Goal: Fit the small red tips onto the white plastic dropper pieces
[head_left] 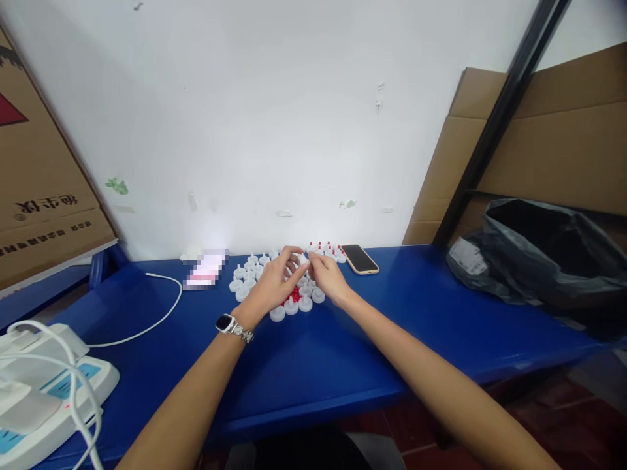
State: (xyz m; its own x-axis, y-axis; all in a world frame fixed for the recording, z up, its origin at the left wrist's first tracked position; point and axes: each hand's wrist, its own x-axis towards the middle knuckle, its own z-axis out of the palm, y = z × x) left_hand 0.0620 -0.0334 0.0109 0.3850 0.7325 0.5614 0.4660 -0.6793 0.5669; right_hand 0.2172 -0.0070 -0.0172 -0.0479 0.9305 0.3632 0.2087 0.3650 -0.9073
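My left hand [281,277], with a watch [234,326] on its wrist, is closed around a white nozzle cap [302,260], with thumb and fingers curled about it. Close against it, my right hand [329,274] pinches at the cap's right side; whatever its fingertips hold is hidden. Under and around both hands stand many white nozzle caps [290,307], mostly with the nozzle upward. Small red tips [295,295] lie in a pile among them, partly covered by my left hand. Behind my right hand, several white caps with red tips [334,251] stand near the wall.
A phone [360,259] lies right of the caps on the blue table [392,313]. On the left are a lit, blurred screen [206,267], a white cable [171,313] and a power strip [105,378]. A grey plastic bag [519,254] and cardboard [445,156] stand at right.
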